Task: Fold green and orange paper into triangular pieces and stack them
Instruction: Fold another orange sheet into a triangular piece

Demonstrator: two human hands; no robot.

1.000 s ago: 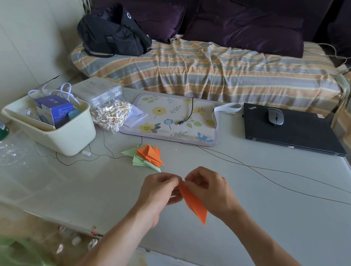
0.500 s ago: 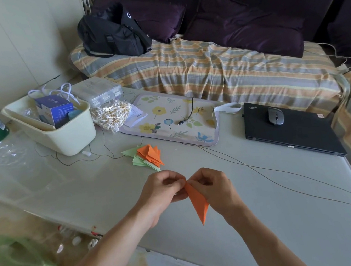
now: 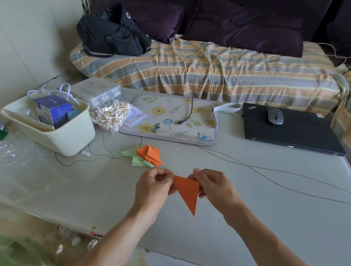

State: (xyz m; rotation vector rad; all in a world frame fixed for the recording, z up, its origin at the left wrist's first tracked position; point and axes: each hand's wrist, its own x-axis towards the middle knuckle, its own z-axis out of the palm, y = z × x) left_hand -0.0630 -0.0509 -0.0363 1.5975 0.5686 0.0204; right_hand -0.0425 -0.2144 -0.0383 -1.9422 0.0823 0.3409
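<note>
Orange triangle (image 3: 188, 191) held above the table (image 3: 266, 220) between my two hands. My left hand (image 3: 154, 189) pinches its upper left corner; my right hand (image 3: 213, 184) pinches its upper right corner, fingers curled round the edge. The short top edge runs straight from one pinch to the other, and the long axis drops from that edge toward me, ending in a free sharp tip below and between both grips. The stack (image 3: 145, 156) of folded green and orange pieces lies on the table just beyond my left hand, away from me, and clearly nearer to that hand than to the right. Judgement: the fold looks close to finished, so the left hand has the shorter way to the stack.
</note>
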